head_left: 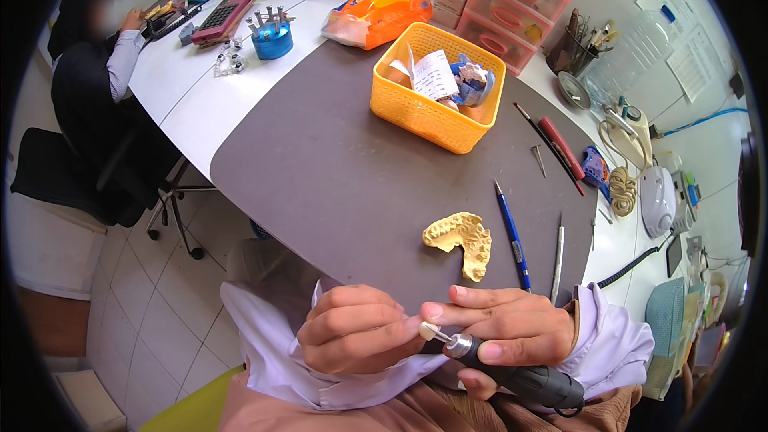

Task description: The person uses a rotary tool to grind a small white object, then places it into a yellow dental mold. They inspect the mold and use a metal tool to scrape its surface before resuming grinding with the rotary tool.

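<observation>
My right hand (pixel 512 324) is closed around a black and silver dental handpiece (pixel 528 380), its metal tip pointing left. At that tip sits a small cream tooth-like piece (pixel 430 331). The curled fingers of my left hand (pixel 360 328) pinch the piece, and their tips meet my right index finger. Just beyond my hands, a yellow plaster dental model (pixel 462 242), horseshoe-shaped with teeth, lies on the dark mat. A blue pencil-like tool (pixel 512 232) and a slim silver hand tool (pixel 558 260) lie right of it.
A yellow basket (pixel 436 132) with papers and plaster pieces stands on the grey-brown mat (pixel 320 152). Behind it are an orange bag (pixel 380 16) and pink drawers (pixel 516 8). A coiled cord (pixel 632 264) runs along the right. A seated person (pixel 92 80) works at the far left.
</observation>
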Demonstrator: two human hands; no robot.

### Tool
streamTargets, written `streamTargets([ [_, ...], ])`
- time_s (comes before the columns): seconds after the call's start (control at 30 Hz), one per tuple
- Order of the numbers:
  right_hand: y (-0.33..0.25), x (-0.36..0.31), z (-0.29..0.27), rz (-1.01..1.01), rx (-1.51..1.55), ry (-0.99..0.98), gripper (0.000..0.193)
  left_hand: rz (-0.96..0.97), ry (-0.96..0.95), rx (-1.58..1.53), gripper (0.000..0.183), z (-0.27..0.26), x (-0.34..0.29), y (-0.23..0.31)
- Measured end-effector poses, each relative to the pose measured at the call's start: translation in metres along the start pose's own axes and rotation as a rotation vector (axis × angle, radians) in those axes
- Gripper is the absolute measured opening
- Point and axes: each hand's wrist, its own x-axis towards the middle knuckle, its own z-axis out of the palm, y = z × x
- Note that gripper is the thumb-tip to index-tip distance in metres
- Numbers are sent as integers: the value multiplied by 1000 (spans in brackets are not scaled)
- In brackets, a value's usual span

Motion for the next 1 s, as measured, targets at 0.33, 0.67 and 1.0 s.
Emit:
streamTargets([
  [0.33, -1, 1, -5, 8, 47, -35, 54, -55, 42, -30, 34, 4, 2, 5],
  [0.67, -2, 0, -2, 0, 10, -34, 49, -55, 49, -24, 34, 5, 0, 5],
  [1.0, -2, 1, -5, -6, 14, -60, 45, -83, 30, -82, 33, 4, -2, 6],
])
